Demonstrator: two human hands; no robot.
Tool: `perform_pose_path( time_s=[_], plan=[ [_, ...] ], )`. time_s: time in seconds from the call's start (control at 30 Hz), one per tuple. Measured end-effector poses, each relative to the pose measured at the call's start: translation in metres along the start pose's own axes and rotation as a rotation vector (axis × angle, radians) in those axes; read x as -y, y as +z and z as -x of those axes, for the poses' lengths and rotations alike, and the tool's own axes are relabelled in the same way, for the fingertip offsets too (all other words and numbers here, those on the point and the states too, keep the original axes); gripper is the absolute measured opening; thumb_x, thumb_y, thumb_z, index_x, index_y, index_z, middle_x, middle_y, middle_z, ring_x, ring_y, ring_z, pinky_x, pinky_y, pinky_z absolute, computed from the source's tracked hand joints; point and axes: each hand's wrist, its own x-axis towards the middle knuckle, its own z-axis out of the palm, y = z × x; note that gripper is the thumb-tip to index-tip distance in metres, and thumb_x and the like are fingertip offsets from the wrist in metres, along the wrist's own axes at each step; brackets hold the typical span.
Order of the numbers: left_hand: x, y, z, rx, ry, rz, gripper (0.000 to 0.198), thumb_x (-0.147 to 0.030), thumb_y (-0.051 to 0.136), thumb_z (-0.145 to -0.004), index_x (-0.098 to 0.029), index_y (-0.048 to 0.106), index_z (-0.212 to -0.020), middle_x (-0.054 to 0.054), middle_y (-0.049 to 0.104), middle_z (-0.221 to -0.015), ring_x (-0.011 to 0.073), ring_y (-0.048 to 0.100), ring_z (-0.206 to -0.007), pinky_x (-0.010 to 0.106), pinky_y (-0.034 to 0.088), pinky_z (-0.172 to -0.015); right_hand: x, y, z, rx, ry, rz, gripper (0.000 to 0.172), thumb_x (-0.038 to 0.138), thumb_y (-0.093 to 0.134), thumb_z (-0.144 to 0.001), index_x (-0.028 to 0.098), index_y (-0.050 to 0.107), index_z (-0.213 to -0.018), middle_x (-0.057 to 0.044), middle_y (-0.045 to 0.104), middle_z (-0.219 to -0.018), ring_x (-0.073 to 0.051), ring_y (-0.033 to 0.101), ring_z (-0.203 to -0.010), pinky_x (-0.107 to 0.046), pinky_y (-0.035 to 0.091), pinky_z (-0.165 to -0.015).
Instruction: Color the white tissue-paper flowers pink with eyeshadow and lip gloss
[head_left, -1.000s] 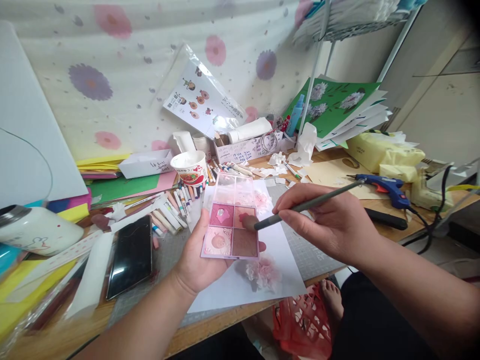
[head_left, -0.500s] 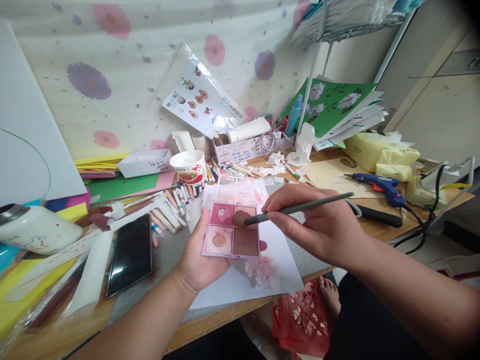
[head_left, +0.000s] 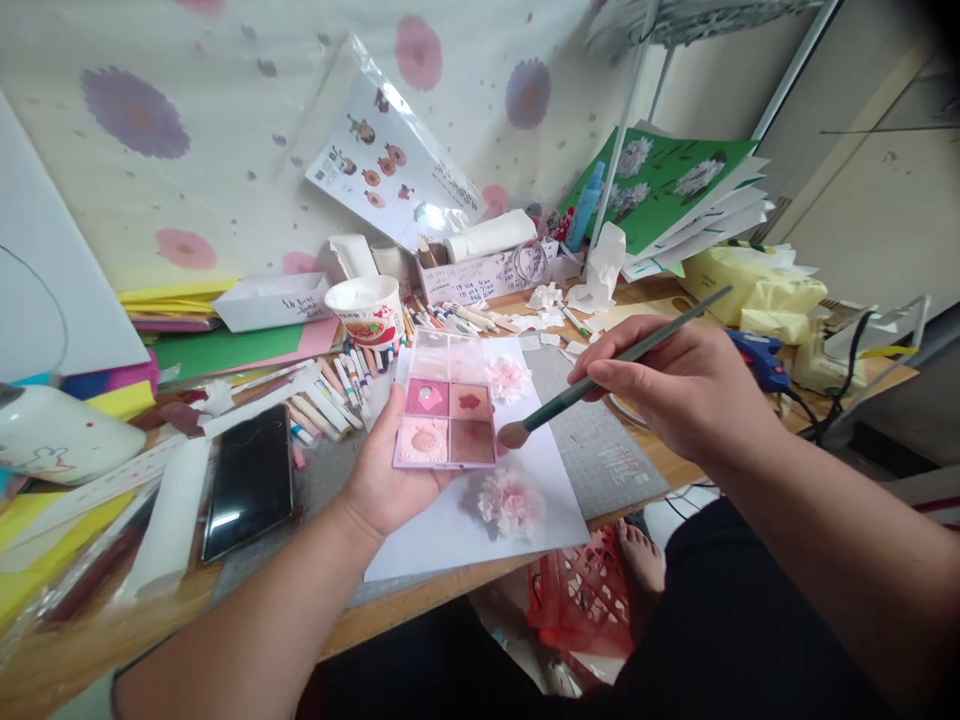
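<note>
Head view showed me the left hand (head_left: pixel 382 490) with its grip closed under the powder palette (head_left: pixel 446 418), held level just above the white sheet (head_left: pixel 450 535) on the counter (head_left: pixel 420 618). The right hand (head_left: pixel 675 385) pinched the brush (head_left: pixel 615 365) in a tight grip, with its tip just off the palette's right edge. I judged the risks to be loose pigment dropping onto the sheet near the paper flower (head_left: pixel 512 500) if the brush got flicked, or the palette tipping off those few fingers.
</note>
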Motion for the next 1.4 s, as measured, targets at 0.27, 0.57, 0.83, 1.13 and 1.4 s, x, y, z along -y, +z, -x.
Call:
perform_pose_path(
  time_s=[0.27, 0.57, 0.83, 1.13, 1.4],
  plan=[
    [-0.008, -0.001, -0.005, -0.128, 0.084, -0.037, 0.066, -0.060, 0.028, -0.100, -0.015, 0.048, -0.144, 0.018, 0.069, -0.127, 0.0394, 0.068, -0.109, 0.062, 0.054, -0.087, 0.019, 0.011, 0.018, 0.337, -0.120, 0.366, 0.005, 0.019, 0.064, -0.081, 0.017, 0.068, -0.078, -0.004, 0.072, -0.072, -0.016, 0.067, -0.063, -0.028, 0.053, -0.060],
    [-0.011, 0.002, -0.006, -0.137, 0.116, -0.088, 0.068, -0.066, 0.029, -0.098, -0.019, 0.051, -0.142, 0.016, 0.068, -0.129, 0.0359, 0.069, -0.107, 0.055, 0.059, -0.081, 0.027, 0.015, 0.020, 0.301, -0.259, 0.336, 0.005, 0.015, 0.064, -0.081, 0.016, 0.065, -0.076, -0.005, 0.072, -0.072, -0.014, 0.066, -0.064, -0.026, 0.052, -0.062],
    [-0.011, 0.003, -0.004, -0.119, 0.115, -0.061, 0.066, -0.062, 0.026, -0.100, -0.017, 0.053, -0.140, 0.015, 0.066, -0.132, 0.0362, 0.067, -0.110, 0.058, 0.058, -0.084, 0.032, 0.008, 0.016, 0.385, -0.201, 0.407, 0.006, 0.015, 0.064, -0.079, 0.017, 0.064, -0.073, -0.003, 0.071, -0.069, -0.014, 0.064, -0.061, -0.026, 0.049, -0.058],
    [-0.009, 0.000, -0.001, -0.063, 0.072, -0.038, 0.067, -0.059, 0.024, -0.102, -0.011, 0.065, -0.125, 0.018, 0.073, -0.119, 0.0364, 0.071, -0.103, 0.058, 0.057, -0.086, 0.031, 0.008, 0.010, 0.248, -0.173, 0.341, 0.008, 0.018, 0.067, -0.082, 0.019, 0.065, -0.074, -0.002, 0.072, -0.070, -0.015, 0.065, -0.063, -0.026, 0.050, -0.058],
    [0.002, 0.006, 0.004, 0.063, -0.014, -0.011, 0.072, -0.057, 0.017, -0.103, -0.009, 0.068, -0.120, 0.016, 0.075, -0.113, 0.0311, 0.070, -0.104, 0.060, 0.054, -0.093, 0.014, 0.028, -0.005, -0.103, -0.242, 0.233, 0.005, 0.024, 0.068, -0.084, 0.020, 0.068, -0.081, -0.006, 0.073, -0.078, -0.020, 0.069, -0.074, -0.031, 0.054, -0.062]
  ],
)
